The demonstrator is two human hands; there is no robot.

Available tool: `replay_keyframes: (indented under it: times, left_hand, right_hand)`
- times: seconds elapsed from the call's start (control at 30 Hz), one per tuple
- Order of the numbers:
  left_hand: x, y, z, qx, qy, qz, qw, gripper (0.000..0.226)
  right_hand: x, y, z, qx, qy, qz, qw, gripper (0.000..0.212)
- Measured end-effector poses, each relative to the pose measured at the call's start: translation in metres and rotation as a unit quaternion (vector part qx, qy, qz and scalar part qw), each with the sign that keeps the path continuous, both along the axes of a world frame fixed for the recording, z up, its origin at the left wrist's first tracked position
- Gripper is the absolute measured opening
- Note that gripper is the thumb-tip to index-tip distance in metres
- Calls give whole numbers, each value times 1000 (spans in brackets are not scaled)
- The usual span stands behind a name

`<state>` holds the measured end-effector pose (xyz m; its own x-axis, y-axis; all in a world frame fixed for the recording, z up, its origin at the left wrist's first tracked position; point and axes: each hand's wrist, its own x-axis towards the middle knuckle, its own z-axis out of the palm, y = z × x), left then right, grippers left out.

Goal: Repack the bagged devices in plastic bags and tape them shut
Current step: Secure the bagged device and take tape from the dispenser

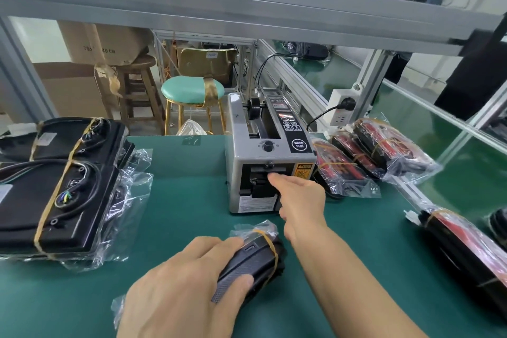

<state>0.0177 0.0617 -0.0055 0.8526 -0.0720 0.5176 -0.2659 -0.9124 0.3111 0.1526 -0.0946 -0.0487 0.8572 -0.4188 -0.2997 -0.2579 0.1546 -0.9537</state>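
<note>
A small black device point(258, 263) in a clear plastic bag, with a yellow rubber band round it, lies on the green mat near me. My left hand point(181, 291) lies over its near end and holds it down, thumb and fingers around its sides. My right hand point(299, 195) reaches to the front slot of the grey tape dispenser point(260, 151), forefinger at the outlet. Whether it pinches tape I cannot tell.
Two large black bagged devices point(60, 200) lie at the left. Bagged red-and-black devices point(365, 153) sit right of the dispenser, another point(466, 252) at the far right. A white power socket point(343, 110) hangs on the aluminium frame; stools and cartons stand beyond the table.
</note>
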Motion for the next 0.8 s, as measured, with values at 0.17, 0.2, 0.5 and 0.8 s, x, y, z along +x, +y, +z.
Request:
replay_keyframes:
  times: [0.17,0.2,0.5,0.8]
  left_hand:
    - [5,-9,-18,-16,122,-17,992,34]
    - [5,-14,-19,-13,166,-5,986,43]
    - [3,-22,-21,-31,167,75,983,46]
    - [0,-25,-15,-81,146,38,985,47]
  right_hand:
    - [-1,6,8,92,38,-16,995,24]
    - [-5,2,10,101,39,6,994,30]
    - [-97,-33,26,-6,-31,326,945,36]
    - [-104,-20,21,12,-29,261,965,18]
